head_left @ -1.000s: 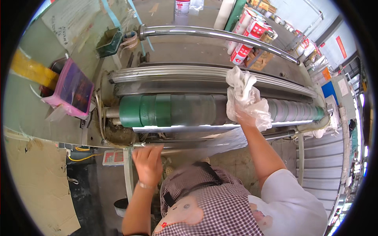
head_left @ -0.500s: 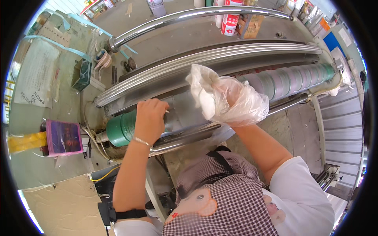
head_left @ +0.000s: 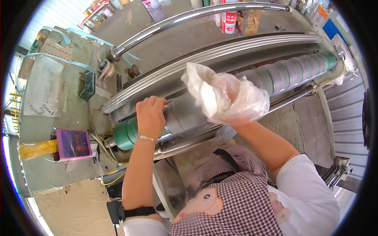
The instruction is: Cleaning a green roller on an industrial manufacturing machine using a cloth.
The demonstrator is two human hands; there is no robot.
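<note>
A long roller (head_left: pixel 184 112) runs across the machine before me, green at its left end and wrapped in translucent grey film further right. My left hand (head_left: pixel 151 118) rests against its left part, fingers curled over the top; whatever they may pinch is hidden. Crumpled clear plastic bag (head_left: pixel 248 104) covers my right hand (head_left: pixel 230 92) over the middle of the roller. Those fingers are closed on the bag's folds, and a whitish wad (head_left: pixel 208 94) shows at its left side. Most of the right fingers are hidden by the plastic.
Behind the roller run ribbed metal bars (head_left: pixel 220 51) and a higher chrome bar (head_left: pixel 197 17). A lower metal rod (head_left: pixel 291 96) passes on my side. On the left bench lie a purple-framed box (head_left: pixel 74 144), a written sheet (head_left: pixel 44 88) and a dark green tray (head_left: pixel 87 84).
The view has shifted slightly, so the bench and the roller's left end sit further right. Both hands stay at nearly the same places on the roller, and the bag's folds have changed shape a little.
</note>
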